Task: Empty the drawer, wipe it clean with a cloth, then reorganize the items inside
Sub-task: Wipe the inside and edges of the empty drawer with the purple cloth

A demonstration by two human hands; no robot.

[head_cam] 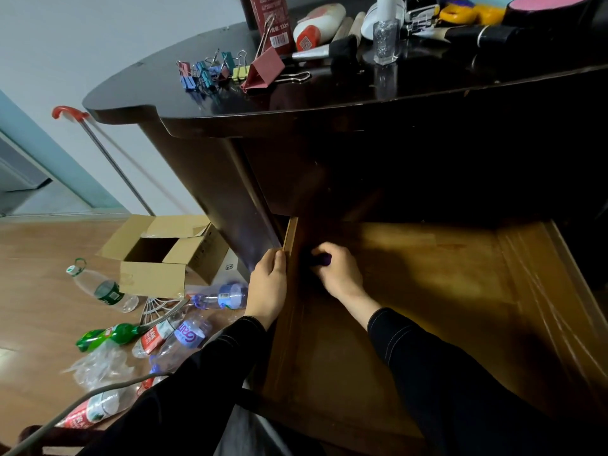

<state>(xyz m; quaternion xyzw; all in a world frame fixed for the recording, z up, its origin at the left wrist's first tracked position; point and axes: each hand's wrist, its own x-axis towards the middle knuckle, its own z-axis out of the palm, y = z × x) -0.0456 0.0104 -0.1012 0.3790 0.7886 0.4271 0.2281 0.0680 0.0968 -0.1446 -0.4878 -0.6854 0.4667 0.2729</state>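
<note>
Drawer [427, 291], a wide wooden one, stands pulled well out from under the dark desk [329, 103]. Bare wood shows across its bottom. All I can see inside it is the person's right hand [335, 271] with a purple cloth [324, 259], up in the far left corner. The right hand is curled into a loose fist round the cloth, of which only a small dark bunch shows between thumb and fingers. The left hand [268, 284] grips the top edge of the drawer's left wall, thumb on the inner side and fingers wrapped over the outside. Both arms are in black sleeves.

On the desk top above lie a cluster of coloured binder clips [210, 72] and, just beside them, a large red clip [263, 70]. Behind these are a red can [273, 21], a make-up brush [329, 51] and a small glass bottle [385, 41], among other bits at the far edge.

On the floor to the left sits a cardboard box [164, 255] with its flaps open. Its inside is in shadow, so I cannot tell what it holds. Near it lie several plastic bottles [164, 334] on their sides, one of them green [108, 335], and a crumpled clear bag [98, 363].
</note>
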